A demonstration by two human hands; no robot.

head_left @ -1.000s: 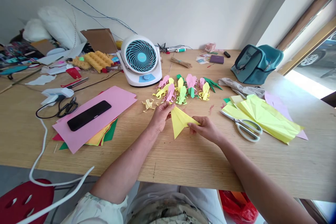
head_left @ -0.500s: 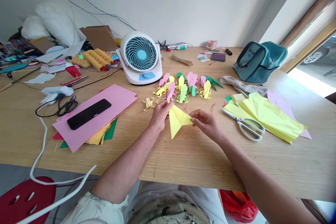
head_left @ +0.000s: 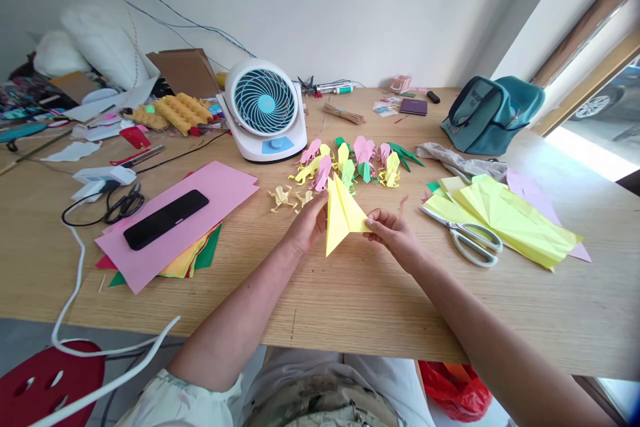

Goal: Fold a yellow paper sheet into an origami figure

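Note:
Between both hands is a folded piece of yellow paper, held just above the table with its creased point facing away from me. My left hand pinches its left edge; some of those fingers are hidden behind the paper. The right corner is gripped between thumb and fingers of my right hand. Behind the paper stands a group of folded paper figures in pink, yellow and green. Two small pale paper figures lie just beyond my left hand.
Left lie pink sheets with a black phone on them. A white fan stands behind. On the right are scissors, crumpled yellow paper and a teal bag. A white cable hangs over the front edge.
The yellow paper has turned so its point sticks up and away. My left hand has shifted down its left side, uncovering a second pale figure. My right hand still grips the corner.

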